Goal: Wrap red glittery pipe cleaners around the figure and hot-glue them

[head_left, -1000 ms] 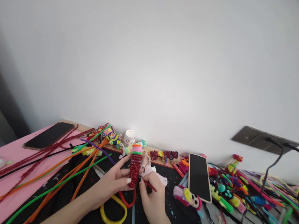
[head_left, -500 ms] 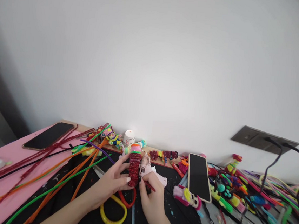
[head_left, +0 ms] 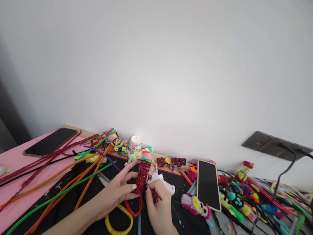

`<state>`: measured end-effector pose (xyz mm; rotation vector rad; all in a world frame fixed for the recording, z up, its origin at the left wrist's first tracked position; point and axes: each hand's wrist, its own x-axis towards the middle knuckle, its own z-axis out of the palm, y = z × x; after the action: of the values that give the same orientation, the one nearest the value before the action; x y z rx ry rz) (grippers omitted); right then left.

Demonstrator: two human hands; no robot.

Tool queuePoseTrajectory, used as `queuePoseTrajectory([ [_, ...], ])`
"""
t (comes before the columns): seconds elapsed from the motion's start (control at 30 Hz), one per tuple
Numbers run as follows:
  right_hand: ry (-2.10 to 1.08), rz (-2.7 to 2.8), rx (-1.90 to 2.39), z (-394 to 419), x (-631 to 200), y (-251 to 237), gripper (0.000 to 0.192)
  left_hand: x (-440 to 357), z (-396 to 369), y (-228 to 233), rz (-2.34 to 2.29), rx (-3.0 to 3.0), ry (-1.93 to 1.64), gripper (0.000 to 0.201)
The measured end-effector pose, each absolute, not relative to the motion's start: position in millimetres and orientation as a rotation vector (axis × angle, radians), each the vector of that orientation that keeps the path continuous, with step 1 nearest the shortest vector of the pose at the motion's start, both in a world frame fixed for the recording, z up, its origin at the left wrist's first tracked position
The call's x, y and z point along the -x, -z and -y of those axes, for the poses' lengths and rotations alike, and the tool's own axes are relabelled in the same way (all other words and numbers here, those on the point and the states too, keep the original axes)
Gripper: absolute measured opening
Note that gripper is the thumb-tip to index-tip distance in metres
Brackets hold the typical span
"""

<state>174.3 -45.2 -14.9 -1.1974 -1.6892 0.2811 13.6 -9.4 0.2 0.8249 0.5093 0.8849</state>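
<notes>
My left hand [head_left: 117, 193] grips the lower part of a coiled pipe-cleaner figure [head_left: 143, 172], sparkly dark red with pink, green and orange bands on top, held upright over the black mat [head_left: 81, 206]. My right hand [head_left: 159, 204] pinches the loose end of the red glitter pipe cleaner [head_left: 156, 195] against the figure's base. A white glue gun [head_left: 163, 184] lies just behind my right hand.
Yellow and red scissor handles [head_left: 120, 221] lie under my hands. Long orange, green and red pipe cleaners [head_left: 64, 186] fan out left. One phone [head_left: 50, 141] rests on the pink sheet, another [head_left: 208, 185] right of centre. Cables and finished figures [head_left: 248, 204] crowd the right.
The figure has tilted slightly to the right at its top; my hands have stayed almost in place.
</notes>
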Motion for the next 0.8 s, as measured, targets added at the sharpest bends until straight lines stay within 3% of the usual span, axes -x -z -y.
queuePoseTrajectory([
  [0.33, -0.300, 1.685, 1.215, 43.3, -175.2, 17.1, 0.017, -13.5, 12.4, -4.6, -0.459, -0.737, -0.819, 0.082],
  [0.8, -0.318, 1.684, 1.235, 43.7, -176.3, 15.4, 0.017, -11.9, 10.9, -7.2, -0.571, -0.811, -0.748, 0.080],
])
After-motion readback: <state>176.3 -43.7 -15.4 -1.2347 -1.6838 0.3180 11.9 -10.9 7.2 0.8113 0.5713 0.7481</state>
